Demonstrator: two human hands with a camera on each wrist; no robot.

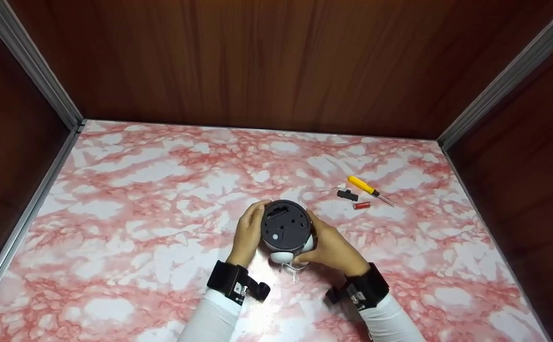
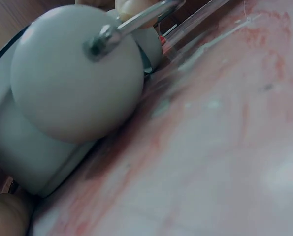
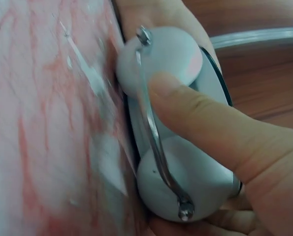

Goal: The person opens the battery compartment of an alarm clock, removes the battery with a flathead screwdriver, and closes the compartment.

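A twin-bell alarm clock (image 1: 285, 225) is between both hands, its black back turned up and its two white bells towards the person. An open battery slot shows near the top of that back. My left hand (image 1: 248, 232) holds the clock's left side, fingers along the rim. From the right, my right hand (image 1: 335, 247) grips the body, with its thumb (image 3: 195, 110) laid by the bells and under the metal handle (image 3: 156, 137). One white bell (image 2: 77, 73) fills much of the left wrist view. The clock's face is hidden, turned down towards the table.
To the right of the clock lie a yellow-handled screwdriver (image 1: 364, 186), a small black battery cover (image 1: 347, 195) and a red battery (image 1: 361, 205). The red-and-white marbled table (image 1: 129, 190) is bounded by brown wood-grain panels (image 1: 257, 61) at the back and sides.
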